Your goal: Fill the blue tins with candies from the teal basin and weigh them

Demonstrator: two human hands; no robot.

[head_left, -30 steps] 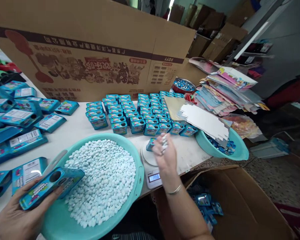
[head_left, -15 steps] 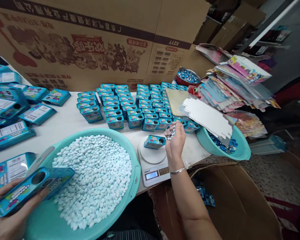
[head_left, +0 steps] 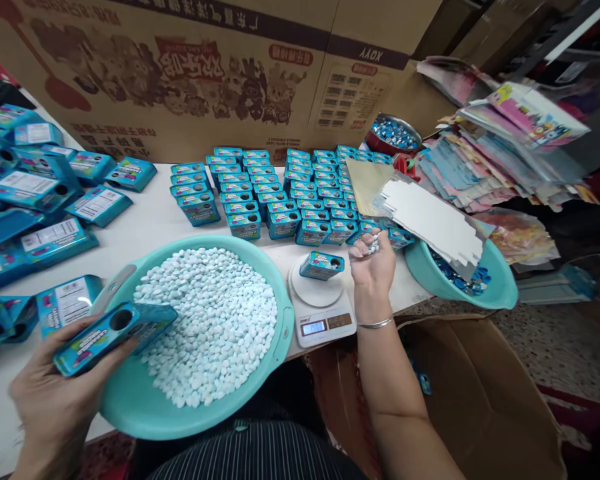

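Note:
My left hand (head_left: 67, 380) grips a blue candy box (head_left: 123, 330) with a round hole in its narrow side, tilted over the left rim of the turquoise basin (head_left: 195, 423). Pale mint-coloured candies (head_left: 205, 320) fill much of that basin. Several small candies (head_left: 374, 244) rest in the curled fingers of my right hand (head_left: 375, 263), palm up. Just left of that hand, another blue candy box (head_left: 322, 265) lies on the round plate of a white digital scale (head_left: 325, 325). The scale's display is lit, but its digits are blurred.
Rows of blue candy boxes (head_left: 285, 200) stand behind the scale. More boxes (head_left: 35, 193) lie piled at the left. A large carton (head_left: 195, 87) blocks the back. Right are a second turquoise basin (head_left: 505, 287), white card sheets (head_left: 430, 220) and stacked packaging (head_left: 470, 173). An open carton (head_left: 480, 393) sits below.
The view has shifted, so the scene appears further right and higher. My left hand has moved right with its box, further over the basin. My right hand has drawn slightly away from the box on the scale.

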